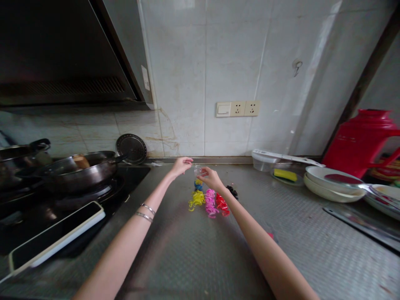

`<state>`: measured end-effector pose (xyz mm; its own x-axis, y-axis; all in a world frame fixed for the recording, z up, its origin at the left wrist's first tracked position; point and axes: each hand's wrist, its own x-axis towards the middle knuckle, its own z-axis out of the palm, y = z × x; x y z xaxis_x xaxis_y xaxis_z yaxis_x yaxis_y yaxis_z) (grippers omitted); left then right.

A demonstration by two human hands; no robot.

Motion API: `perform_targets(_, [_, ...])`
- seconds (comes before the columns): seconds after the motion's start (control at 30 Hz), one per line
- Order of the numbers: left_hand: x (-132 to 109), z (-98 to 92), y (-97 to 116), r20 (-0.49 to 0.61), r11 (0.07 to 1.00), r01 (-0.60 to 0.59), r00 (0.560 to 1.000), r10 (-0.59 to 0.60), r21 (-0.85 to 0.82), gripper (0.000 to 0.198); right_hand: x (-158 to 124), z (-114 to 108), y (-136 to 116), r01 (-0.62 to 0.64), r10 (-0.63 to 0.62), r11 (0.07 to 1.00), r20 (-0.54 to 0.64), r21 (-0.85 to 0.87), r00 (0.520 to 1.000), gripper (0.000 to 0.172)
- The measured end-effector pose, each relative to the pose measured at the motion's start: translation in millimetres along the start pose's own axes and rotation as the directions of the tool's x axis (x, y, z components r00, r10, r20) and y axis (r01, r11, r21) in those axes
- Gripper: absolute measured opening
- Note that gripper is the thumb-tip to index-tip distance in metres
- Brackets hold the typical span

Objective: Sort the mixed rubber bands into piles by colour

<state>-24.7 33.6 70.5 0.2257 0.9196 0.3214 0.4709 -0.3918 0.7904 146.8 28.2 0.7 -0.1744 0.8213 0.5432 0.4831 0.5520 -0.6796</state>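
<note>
My right hand (212, 178) pinches a small clear plastic container (197, 170) between thumb and fingers, above the counter. To its left is my left hand (182, 166), fingers loosely bent and apart, with nothing visible in them. Below the hands lie small heaps of coloured rubber bands: yellow bands (196, 200), pink bands (210, 204) and red bands (222, 204). Blue bands (198, 185) sit behind the yellow ones. Black bands (232, 191) are partly hidden by my right forearm.
A phone (58, 235) lies at the left by the stove, where a pan (81, 173) stands. On the right are a clear tub (264, 160), a yellow sponge (285, 175), stacked bowls (331, 189), a knife (362, 227) and a red thermos jug (359, 141).
</note>
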Motion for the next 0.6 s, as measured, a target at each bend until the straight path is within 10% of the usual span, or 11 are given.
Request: perform_targets(0.6, [-15, 63.7, -69, 0.068, 0.936, -0.142, 0.983, 0.173, -0.322, 0.046, -4, -8, -17, -0.044, 0.044, 0.999, 0.035, -0.001, 0.998, 0.038])
